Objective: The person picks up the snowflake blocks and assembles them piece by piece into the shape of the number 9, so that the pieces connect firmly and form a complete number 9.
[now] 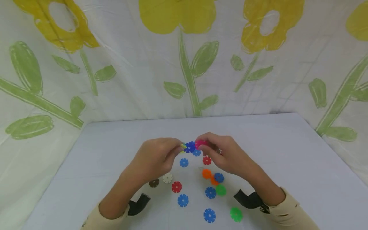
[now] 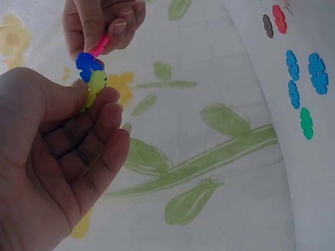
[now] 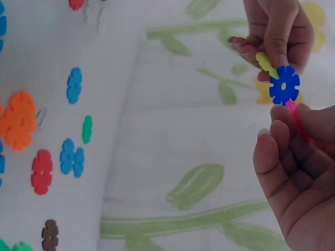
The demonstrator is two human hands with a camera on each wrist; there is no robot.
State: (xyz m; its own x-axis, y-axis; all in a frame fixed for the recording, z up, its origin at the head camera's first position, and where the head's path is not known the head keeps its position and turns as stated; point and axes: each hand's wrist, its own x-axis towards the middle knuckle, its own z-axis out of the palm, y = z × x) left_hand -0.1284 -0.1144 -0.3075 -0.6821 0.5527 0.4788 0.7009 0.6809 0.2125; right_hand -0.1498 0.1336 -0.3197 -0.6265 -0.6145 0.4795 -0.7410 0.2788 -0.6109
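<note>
Both hands are raised over the table at the middle of the head view. My left hand point(image 1: 155, 156) pinches a yellow notched plastic disc point(image 2: 96, 89) between thumb and forefinger. A pink notched disc point(image 1: 201, 144) is pinched by my right hand point(image 1: 225, 153). Between them sits a dark blue notched disc point(image 3: 291, 88), which meets the yellow one on one side and the pink one on the other. In the wrist views the yellow and pink discs stand at an angle to the blue face. Fingers cover how deeply the slots interlock.
On the white table point(image 1: 115, 153) lie several loose discs below the hands: orange discs point(image 1: 206, 173), a red disc point(image 1: 176, 187), a white disc point(image 1: 167, 178), a brown disc point(image 1: 154, 182), a green disc point(image 1: 236, 214) and blue discs point(image 1: 182, 200). A flower-printed cloth point(image 1: 129, 80) hangs behind.
</note>
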